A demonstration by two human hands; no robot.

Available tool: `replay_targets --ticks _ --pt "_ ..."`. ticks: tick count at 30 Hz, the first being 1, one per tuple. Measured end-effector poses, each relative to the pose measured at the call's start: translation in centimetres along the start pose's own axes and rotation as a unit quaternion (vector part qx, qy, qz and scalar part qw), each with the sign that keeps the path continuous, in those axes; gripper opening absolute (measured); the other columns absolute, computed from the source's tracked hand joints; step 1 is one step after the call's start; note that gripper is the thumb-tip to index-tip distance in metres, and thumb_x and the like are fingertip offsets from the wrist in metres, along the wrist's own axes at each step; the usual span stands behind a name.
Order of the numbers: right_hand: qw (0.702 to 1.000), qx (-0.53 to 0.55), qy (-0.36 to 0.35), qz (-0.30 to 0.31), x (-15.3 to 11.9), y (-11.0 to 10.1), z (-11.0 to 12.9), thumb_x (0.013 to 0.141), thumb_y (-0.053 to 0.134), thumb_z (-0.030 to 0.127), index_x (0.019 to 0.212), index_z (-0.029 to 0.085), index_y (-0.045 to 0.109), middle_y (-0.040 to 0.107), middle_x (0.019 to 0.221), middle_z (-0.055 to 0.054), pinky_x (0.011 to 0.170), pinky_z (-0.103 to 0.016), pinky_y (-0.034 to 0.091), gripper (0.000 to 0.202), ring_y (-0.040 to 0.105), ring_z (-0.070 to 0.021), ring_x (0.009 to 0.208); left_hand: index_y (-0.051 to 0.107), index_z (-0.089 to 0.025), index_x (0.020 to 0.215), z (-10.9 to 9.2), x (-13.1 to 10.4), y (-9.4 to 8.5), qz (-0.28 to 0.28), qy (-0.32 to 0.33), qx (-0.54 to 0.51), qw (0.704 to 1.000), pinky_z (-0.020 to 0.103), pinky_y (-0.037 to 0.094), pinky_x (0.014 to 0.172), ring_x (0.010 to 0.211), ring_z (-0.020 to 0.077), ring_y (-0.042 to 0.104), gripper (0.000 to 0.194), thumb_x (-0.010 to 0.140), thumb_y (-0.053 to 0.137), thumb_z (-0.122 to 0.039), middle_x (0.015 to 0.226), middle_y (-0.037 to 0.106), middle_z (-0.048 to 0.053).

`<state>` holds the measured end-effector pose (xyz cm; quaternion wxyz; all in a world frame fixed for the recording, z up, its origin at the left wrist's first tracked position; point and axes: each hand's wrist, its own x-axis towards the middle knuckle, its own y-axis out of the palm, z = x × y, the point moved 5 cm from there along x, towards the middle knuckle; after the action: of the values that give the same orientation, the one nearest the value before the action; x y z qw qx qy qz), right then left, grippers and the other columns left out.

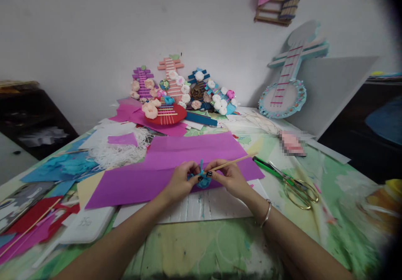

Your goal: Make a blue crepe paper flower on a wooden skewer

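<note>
My left hand is closed on a small blue crepe paper flower, pinching it between thumb and fingers. My right hand grips a thin wooden stick, whose far end points up to the right and whose near end meets the blue paper. Both hands are close together above a sheet of purple paper. Under the purple sheet's front edge lies a white board with glossy streaks. The fingers partly hide the flower, so its full shape cannot be made out.
Gold-handled scissors and a green cutter lie to the right. A jar stands at the right edge. Shredded white paper, blue crepe paper and a white device are left. Flower-decorated instrument models lean at the back.
</note>
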<state>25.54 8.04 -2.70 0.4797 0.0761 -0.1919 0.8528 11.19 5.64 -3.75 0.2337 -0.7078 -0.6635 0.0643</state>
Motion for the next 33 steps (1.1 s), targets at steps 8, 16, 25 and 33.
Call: replay_targets --ticks 8,16,25,33 --pt "1.000 -0.003 -0.007 -0.003 0.1 -0.1 0.1 0.078 0.060 0.031 0.082 0.017 0.064 0.064 0.077 -0.003 0.068 -0.027 0.045 0.015 0.058 -0.0142 0.073 0.051 -0.016 0.065 0.1 0.2 0.0 0.013 -0.007 -0.025 1.000 0.024 0.036 0.059 0.063 0.0132 0.046 0.013 0.067 0.062 -0.024 0.064 0.051 -0.001" --pt "0.996 0.083 -0.025 -0.037 0.2 -0.5 -0.2 0.078 0.060 0.039 0.069 0.016 0.064 0.062 0.076 -0.005 0.066 -0.028 0.047 0.025 0.058 -0.0150 0.071 0.049 -0.017 0.069 0.2 0.2 0.4 0.031 0.003 -0.053 0.998 0.025 0.038 0.060 0.064 0.0136 0.047 0.018 0.071 0.059 -0.031 0.067 0.049 0.000" --pt "0.972 0.146 -0.039 -0.178 0.4 -3.8 0.1 0.076 0.061 0.032 0.070 0.017 0.062 0.059 0.069 -0.003 0.051 -0.027 0.042 0.016 0.046 -0.0094 0.049 0.047 -0.017 0.070 1.0 0.1 1.0 0.073 -0.034 -0.112 0.990 0.023 0.031 0.052 0.056 0.0101 0.040 0.025 0.071 0.062 -0.037 0.063 0.045 -0.003" --pt "0.973 0.076 -0.121 -0.179 0.7 -6.7 1.5 0.073 0.050 0.016 0.121 0.024 0.050 0.058 0.117 -0.007 0.089 -0.040 0.044 0.049 0.058 -0.0213 0.101 0.048 -0.016 0.069 1.1 0.1 1.4 0.094 -0.041 -0.165 0.981 0.022 0.029 0.051 0.054 0.0074 0.040 0.027 0.070 0.068 -0.034 0.062 0.045 -0.003"
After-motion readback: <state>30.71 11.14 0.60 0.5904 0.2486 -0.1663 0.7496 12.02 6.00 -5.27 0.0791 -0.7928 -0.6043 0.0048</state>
